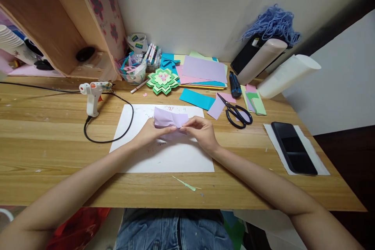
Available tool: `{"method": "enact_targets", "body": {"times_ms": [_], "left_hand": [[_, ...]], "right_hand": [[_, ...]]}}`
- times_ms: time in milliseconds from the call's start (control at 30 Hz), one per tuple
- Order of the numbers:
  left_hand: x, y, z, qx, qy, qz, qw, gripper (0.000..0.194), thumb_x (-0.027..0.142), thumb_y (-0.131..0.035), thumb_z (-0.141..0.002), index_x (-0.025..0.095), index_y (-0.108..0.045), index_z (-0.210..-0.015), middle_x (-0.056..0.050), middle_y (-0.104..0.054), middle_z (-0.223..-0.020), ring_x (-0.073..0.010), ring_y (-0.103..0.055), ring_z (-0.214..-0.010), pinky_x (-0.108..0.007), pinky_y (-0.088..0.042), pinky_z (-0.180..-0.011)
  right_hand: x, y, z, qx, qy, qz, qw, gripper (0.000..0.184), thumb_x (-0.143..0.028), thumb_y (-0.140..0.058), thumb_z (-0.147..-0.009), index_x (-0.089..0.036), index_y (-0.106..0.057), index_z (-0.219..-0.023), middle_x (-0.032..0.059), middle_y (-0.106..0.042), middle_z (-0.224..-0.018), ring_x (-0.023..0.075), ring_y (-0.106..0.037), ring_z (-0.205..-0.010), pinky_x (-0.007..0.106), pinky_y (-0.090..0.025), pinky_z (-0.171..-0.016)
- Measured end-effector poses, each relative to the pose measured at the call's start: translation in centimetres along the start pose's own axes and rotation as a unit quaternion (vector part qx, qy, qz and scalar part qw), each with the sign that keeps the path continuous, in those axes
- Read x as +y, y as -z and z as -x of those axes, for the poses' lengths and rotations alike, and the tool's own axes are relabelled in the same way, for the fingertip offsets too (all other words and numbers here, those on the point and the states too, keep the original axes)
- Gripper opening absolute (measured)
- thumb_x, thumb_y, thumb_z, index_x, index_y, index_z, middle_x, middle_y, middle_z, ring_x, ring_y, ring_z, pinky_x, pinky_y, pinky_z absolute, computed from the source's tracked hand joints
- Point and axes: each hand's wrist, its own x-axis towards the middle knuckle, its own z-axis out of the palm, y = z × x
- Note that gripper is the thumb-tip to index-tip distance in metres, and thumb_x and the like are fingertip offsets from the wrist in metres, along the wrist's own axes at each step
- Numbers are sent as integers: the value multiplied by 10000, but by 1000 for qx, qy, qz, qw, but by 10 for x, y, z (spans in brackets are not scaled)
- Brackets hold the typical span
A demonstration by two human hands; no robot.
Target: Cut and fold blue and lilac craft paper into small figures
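Observation:
Both of my hands pinch a small lilac paper piece [170,119] over a white sheet [170,156] lying on the wooden desk [43,140]. My left hand [152,133] grips the paper's lower left side, fingers closed on it. My right hand [200,132] grips its lower right side, thumb and fingers pressed together. The paper is partly folded and stands up a little from the sheet.
A white glue gun [93,95] with a black cord lies to the left. Black scissors [236,112], coloured paper [202,72], a green layered paper flower [163,81] and a bowl [133,72] sit behind. A black phone [293,147] lies at right.

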Motion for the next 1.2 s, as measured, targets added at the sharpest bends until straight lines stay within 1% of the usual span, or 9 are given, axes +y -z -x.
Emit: {"method": "enact_targets", "body": {"times_ms": [67,167,300,467,733,833,933,1067,1200], "left_hand": [[-1,2,-2,0,0,-9,1000,494,398,-761,-608,151,-654,-1023,-94,-694,-1008,-256,-635,-927,-351,-489,-799],[-2,4,-3,1,-5,-19,1000,501,414,-760,-599,149,-660,-1012,-93,-696,-995,-259,-633,-921,-351,-487,-791],[-2,4,-4,2,-8,-22,1000,488,402,-750,-624,140,-653,-1024,-106,-688,-1023,-265,-623,-953,-365,-480,-821],[-1,1,-2,-4,-14,-10,1000,459,367,-746,-647,151,-652,-1040,-115,-677,-1062,-251,-619,-974,-349,-476,-848],[1,-2,0,-5,-7,0,1000,478,377,-755,-626,140,-659,-1029,-107,-675,-1071,-264,-604,-1009,-360,-459,-872],[0,-3,0,5,3,-7,1000,475,398,-757,-609,131,-669,-992,-106,-690,-1018,-264,-619,-961,-357,-471,-827],[0,-2,0,9,16,-19,1000,460,428,-754,-599,121,-683,-933,-107,-703,-944,-257,-634,-878,-347,-482,-760],[0,-2,0,8,8,0,1000,494,417,-764,-593,116,-676,-974,-118,-697,-950,-248,-632,-851,-346,-477,-750],[-3,-1,-3,24,-1,50,998,462,413,-754,-620,109,-674,-958,-120,-691,-948,-225,-630,-823,-325,-476,-738]], "right_hand": [[1,0,-1,0,-19,-9,1000,197,-253,-810,-555,-175,-632,-591,-12,-649,-596,120,-591,-565,245,-479,-555],[2,1,-3,20,-12,8,1000,232,-239,-824,-525,-172,-601,-533,-26,-624,-554,95,-551,-521,223,-449,-520],[2,2,-3,7,1,-2,1000,159,-264,-793,-586,-188,-658,-620,-7,-651,-633,122,-584,-591,257,-474,-572],[-1,2,-1,-43,94,65,993,74,-235,-742,-678,-223,-708,-743,3,-623,-709,134,-571,-706,282,-449,-662],[-9,-1,3,-28,170,163,971,14,-217,-656,-775,-218,-669,-770,7,-585,-768,141,-548,-757,290,-444,-704],[-9,-3,5,-19,164,161,973,41,-237,-647,-782,-211,-644,-750,12,-572,-799,144,-550,-784,286,-460,-714],[-6,-2,5,-6,127,124,984,93,-262,-667,-762,-201,-617,-713,1,-580,-746,137,-561,-734,271,-478,-677],[0,0,3,32,78,80,993,173,-269,-750,-667,-191,-596,-657,-25,-591,-651,115,-562,-613,246,-479,-591],[1,1,2,41,76,67,994,211,-284,-793,-599,-188,-609,-634,-17,-613,-639,118,-573,-589,249,-485,-567]]}}
